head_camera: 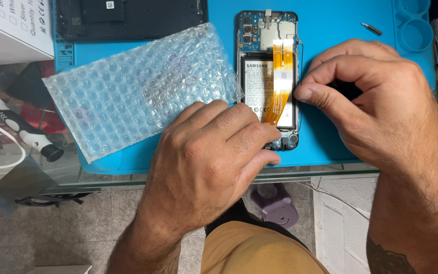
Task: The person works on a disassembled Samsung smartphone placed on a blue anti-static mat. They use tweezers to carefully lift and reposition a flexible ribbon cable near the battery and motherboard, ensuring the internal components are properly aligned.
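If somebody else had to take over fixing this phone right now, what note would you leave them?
Left hand: rests on the bottom end of the opened phone, pinning it to the blue mat.
Right hand: fingertips pinch at the phone's right edge, beside the battery.
Done: back cover is off; battery and orange ribbon cable are exposed.
Left: battery and cable remain in place.
Nearby: bubble wrap bag on the left, tweezers top right.

Opened phone's (pixel 268 76) lower end under left hand (pixel 214 157).

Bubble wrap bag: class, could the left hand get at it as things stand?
Probably yes. The left hand rests on the opened phone, right beside the bubble wrap bag, with nothing between them.
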